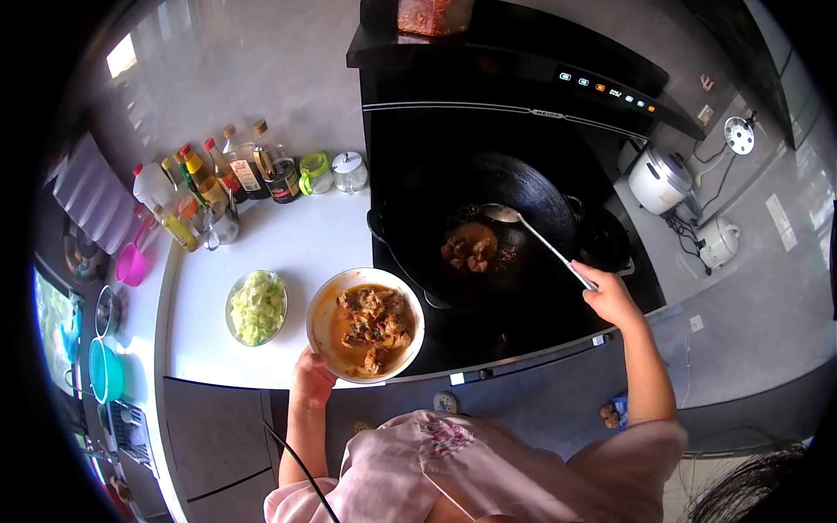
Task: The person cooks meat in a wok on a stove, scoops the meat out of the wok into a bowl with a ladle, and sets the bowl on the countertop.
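Note:
My left hand grips the rim of a white bowl at its lower left. Chunks of cooked meat in brownish sauce lie inside it. The bowl is over the counter's edge, beside the stove. My right hand is closed around the handle of a long metal ladle. The ladle's head rests inside a large black wok. More meat pieces with sauce sit on the wok's bottom, just below the ladle head.
A bowl of chopped pale green vegetable stands on the white counter at left. Several sauce bottles, a green-handled jar and a lidded glass jar line the wall. A rice cooker is at right, under the range hood's side.

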A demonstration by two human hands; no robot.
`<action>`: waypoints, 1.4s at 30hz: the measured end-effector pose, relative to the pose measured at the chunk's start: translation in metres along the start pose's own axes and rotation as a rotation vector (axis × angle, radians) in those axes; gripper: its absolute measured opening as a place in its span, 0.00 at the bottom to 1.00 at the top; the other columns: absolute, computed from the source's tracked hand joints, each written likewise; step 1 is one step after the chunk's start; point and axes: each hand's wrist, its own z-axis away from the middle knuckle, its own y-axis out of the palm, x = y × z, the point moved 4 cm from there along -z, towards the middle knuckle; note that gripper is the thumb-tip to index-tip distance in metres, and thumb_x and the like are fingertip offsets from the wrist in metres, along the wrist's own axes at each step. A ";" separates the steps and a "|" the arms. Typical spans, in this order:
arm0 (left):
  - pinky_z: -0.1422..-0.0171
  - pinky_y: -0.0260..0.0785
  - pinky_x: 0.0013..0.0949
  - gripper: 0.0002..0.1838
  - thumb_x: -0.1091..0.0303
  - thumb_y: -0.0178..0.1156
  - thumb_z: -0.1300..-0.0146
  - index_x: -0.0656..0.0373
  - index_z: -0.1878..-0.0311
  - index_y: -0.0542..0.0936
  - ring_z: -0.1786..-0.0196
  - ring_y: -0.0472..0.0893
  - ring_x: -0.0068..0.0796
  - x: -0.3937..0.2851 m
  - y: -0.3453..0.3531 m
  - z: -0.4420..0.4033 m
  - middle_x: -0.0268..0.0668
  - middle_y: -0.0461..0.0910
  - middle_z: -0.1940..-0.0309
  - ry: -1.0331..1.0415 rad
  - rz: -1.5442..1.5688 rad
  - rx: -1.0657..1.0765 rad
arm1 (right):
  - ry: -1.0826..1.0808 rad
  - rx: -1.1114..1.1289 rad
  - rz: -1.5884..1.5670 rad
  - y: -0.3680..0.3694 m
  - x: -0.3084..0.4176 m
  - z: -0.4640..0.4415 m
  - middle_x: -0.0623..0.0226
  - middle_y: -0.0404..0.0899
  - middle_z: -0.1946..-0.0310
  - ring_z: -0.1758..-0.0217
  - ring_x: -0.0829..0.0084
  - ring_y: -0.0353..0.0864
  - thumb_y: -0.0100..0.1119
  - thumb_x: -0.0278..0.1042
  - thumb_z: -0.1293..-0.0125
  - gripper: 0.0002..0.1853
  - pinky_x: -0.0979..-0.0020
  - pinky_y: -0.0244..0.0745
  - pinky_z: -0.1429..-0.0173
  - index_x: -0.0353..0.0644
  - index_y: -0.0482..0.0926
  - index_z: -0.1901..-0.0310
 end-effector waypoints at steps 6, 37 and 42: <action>0.39 0.66 0.39 0.33 0.71 0.53 0.58 0.70 0.43 0.66 0.45 0.74 0.39 0.006 0.001 -0.002 0.46 0.74 0.48 -0.031 0.035 0.034 | 0.378 0.154 -0.341 0.027 0.000 -0.002 0.65 0.72 0.79 0.86 0.76 0.67 0.50 0.23 0.43 0.26 0.74 0.66 0.79 0.47 0.69 0.40; 0.45 0.71 0.40 0.26 0.70 0.53 0.53 0.66 0.47 0.69 0.51 0.76 0.35 -0.008 0.064 -0.030 0.42 0.75 0.51 -0.064 0.038 0.076 | 0.394 0.498 -1.350 0.000 0.118 0.089 0.53 0.74 0.75 0.90 0.76 0.66 0.45 0.22 0.39 0.33 0.76 0.59 0.89 0.39 0.50 0.32; 0.51 0.75 0.38 0.23 0.71 0.53 0.51 0.67 0.48 0.71 0.57 0.79 0.33 -0.003 0.076 -0.041 0.42 0.78 0.55 -0.098 0.064 0.138 | 0.309 0.483 -1.064 0.018 0.127 0.113 0.60 0.76 0.74 0.87 0.79 0.68 0.49 0.22 0.40 0.33 0.79 0.65 0.82 0.43 0.53 0.32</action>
